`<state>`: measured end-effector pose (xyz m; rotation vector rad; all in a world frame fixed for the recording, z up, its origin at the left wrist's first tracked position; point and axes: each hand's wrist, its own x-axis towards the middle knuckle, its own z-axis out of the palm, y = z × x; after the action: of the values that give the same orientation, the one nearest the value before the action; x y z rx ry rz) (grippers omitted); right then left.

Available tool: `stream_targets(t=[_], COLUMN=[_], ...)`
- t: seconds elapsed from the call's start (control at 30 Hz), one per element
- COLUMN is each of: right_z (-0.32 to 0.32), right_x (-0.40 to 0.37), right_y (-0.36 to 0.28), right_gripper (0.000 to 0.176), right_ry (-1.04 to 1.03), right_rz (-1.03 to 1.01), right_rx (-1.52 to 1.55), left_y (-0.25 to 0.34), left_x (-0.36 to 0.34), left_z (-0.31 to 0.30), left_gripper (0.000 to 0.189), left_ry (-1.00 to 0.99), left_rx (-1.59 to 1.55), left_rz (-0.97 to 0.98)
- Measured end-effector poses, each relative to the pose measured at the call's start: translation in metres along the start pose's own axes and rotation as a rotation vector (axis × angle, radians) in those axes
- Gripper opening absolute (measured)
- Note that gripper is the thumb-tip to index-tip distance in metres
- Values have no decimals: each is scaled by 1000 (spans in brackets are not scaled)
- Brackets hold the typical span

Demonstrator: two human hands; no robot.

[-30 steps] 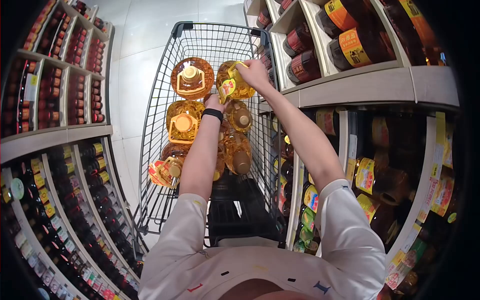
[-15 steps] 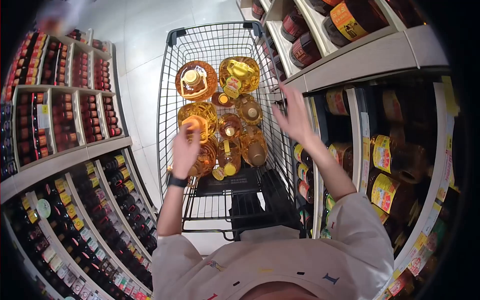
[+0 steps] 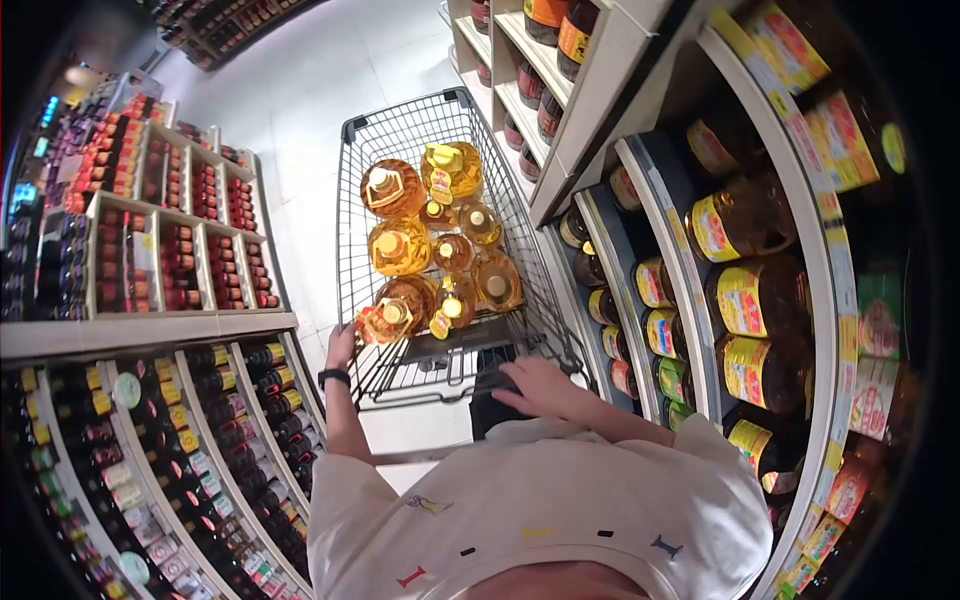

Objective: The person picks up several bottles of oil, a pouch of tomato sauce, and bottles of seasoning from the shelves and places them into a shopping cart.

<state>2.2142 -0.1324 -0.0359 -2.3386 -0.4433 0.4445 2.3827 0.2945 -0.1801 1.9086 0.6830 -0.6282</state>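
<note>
Currently I see amber bottles (image 3: 402,256) between the cart's (image 3: 353,127) side edges; my left hand (image 3: 342,346) is at its near left corner, grip unclear, my right (image 3: 542,388), fingers parted, near its near right corner.

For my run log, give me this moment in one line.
left hand: at left side of cart | right hand: at near end | load: bottles inside | shelves: both sides
</note>
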Motion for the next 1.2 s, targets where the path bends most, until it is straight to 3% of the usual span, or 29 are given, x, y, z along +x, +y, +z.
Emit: stream_targets(t=[0.07,0.13,0.17,0.2,0.27,0.3,0.37,0.43,0.63,0.7,0.83,0.9,1.13,1.2], right_z=[13,27,44,50,47,43,31,30,21,28,45,54,90,104], right_x=[-12,-30,-37,-47,-62,-65,-82,-94,-141,-156,-187,-204,-262,-282], right_y=[1,-3,5,7,17,18,22,37,31,29,31,24,3,4], right_gripper=[43,46,47,47,47,45,44,48,55,56,58,61,66,65], right_ry=[35,184,368,485,510,532,426,345,153,170,209,205,201,272], right_rz=[-13,-31,-46,-74,-106,-106,-60,-35,259,269,283,316,376,408], right_rx=[-75,-298,-304,-278,-322,-322,-313,-329,-365,-332,-332,-357,-372,-383], left_y=[0,-9,-15,-23,-42,-63,-48,-46,-82,-98,-99,-121,-151,-177], left_x=[-7,-8,-12,-19,-26,-10,-56,-77,-104,-100,-155,-141,-204,-182], left_z=[5,10,16,20,26,22,43,60,79,81,96,93,104,103], left_gripper=[44,31,29,29,35,44,52,54,52,54,41,38,29,30], left_ry=[-3,23,47,79,110,214,255,218,221,209,12,-43,-73,-108], left_rx=[-43,-69,-109,-7,160,475,619,504,467,481,73,-47,-35,-55], left_rz=[-55,-33,8,104,223,350,307,174,249,250,22,-14,-59,8])
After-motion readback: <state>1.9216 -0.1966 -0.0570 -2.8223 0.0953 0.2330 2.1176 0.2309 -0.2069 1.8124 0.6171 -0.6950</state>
